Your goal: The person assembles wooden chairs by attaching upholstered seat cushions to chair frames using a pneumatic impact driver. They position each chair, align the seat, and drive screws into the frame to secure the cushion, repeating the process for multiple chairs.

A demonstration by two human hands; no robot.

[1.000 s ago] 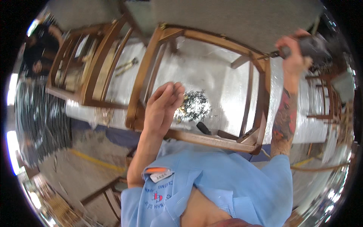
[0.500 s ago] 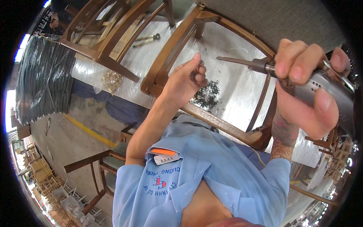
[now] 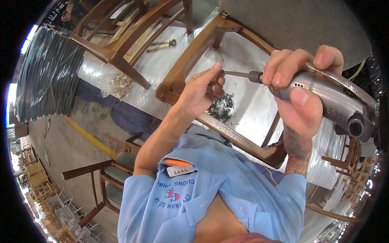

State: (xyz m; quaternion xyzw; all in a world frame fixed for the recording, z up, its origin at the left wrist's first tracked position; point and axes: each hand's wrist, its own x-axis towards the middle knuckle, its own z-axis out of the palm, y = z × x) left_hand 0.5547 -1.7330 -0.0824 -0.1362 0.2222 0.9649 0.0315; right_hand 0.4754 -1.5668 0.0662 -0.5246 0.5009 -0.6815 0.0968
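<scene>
My right hand [image 3: 302, 87] is wrapped round a grey pneumatic screwdriver [image 3: 332, 97] with a lever along its body. Its long bit [image 3: 239, 74] points left, and the tip meets the fingertips of my left hand [image 3: 202, 87]. That hand is closed in a pinch on a small dark screw [image 3: 222, 72], mostly hidden by the fingers. Below both hands lies a brown wooden chair frame [image 3: 180, 69], tipped over, with a grey upholstered part [image 3: 300, 24] at its far side. Through the frame shows a pile of black screws [image 3: 222, 108] on the plastic-covered surface.
Another wooden chair [image 3: 117, 52] stands far left, near pincers [image 3: 162, 44] and a clear bag of brass-coloured hardware [image 3: 120, 86]. Plastic-wrapped dark sheets [image 3: 44, 77] are stacked at left. A chair with a green seat [image 3: 115, 176] stands at lower left. Another person's hand [image 3: 66, 16] shows far left.
My right hand has brought the screwdriver left and slightly down, so its bit tip now reaches my left fingertips. My left hand has shifted slightly right, still pinching the screw.
</scene>
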